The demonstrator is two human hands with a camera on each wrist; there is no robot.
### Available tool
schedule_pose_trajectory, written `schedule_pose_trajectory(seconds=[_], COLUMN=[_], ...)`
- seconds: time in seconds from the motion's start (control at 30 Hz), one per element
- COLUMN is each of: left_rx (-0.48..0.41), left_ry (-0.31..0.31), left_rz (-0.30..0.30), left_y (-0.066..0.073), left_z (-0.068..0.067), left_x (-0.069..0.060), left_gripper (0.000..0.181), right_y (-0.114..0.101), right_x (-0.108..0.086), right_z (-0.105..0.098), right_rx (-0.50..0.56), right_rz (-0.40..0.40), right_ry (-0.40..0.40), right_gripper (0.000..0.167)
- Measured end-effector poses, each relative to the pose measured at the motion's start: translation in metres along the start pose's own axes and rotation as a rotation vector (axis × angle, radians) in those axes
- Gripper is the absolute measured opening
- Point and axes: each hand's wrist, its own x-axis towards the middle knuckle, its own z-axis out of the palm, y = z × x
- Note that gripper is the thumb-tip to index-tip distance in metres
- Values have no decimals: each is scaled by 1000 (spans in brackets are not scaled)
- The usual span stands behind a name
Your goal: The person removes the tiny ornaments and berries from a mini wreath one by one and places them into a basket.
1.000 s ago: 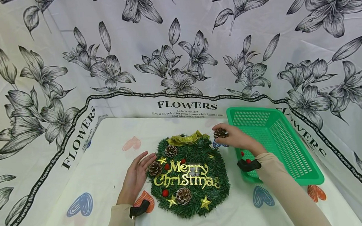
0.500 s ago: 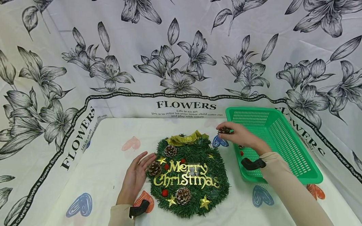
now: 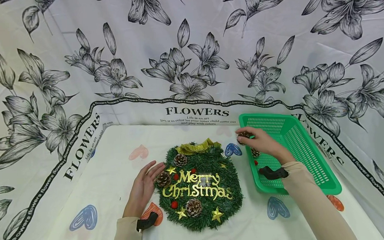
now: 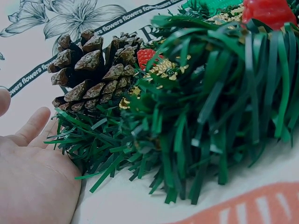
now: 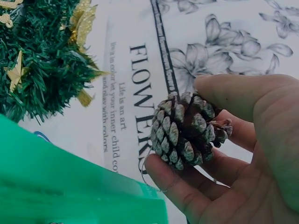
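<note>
A pine cone point(image 5: 184, 130) with pale-tipped scales and a thin wire is held between the thumb and fingers of my right hand point(image 3: 261, 141), over the left rim of the green basket point(image 3: 333, 189). Flat on the table lies a green wreath point(image 3: 229, 205) with gold "Merry Christmas" lettering, gold stars, red berries and several pine cones. My left hand point(image 3: 144, 187) touches the wreath's left edge with its fingers extended, next to a pine cone point(image 4: 93, 70) fixed there. A gold bow point(image 3: 198, 147) tops the wreath.
Inside the basket, another pine cone point(image 3: 255, 152) and a red berry point(image 3: 255, 163) lie near its left wall; my right forearm hides part of the inside. A white cloth point(image 3: 94, 176) with printed hearts covers the table, and a flower-printed curtain point(image 3: 116, 40) hangs behind.
My right hand has carried the pine cone rightward, from beside the bow to the basket's left rim. The left hand has stayed at the wreath's edge.
</note>
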Motion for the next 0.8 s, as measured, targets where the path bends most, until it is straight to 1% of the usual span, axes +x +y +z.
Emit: schedule_pose_trajectory(seconds=[0.27,0.47,0.67,0.8], left_rx=[-12,-12,-13,-8], left_ry=[8,8,15,12], left_rz=[-1,1,-2,0], left_y=[0,-1,-2,-1], left_z=[0,0,-1,-2], left_x=[0,1,1,1], left_gripper=[60,61,61,61], right_y=[1,5,9,14], right_x=[-7,-11,-16,-19], right_z=[-9,-12,-15,-18], right_rx=[21,36,49,53], right_rz=[37,55,61,79], right_ry=[7,13,20,33], right_gripper=[47,44,46,48])
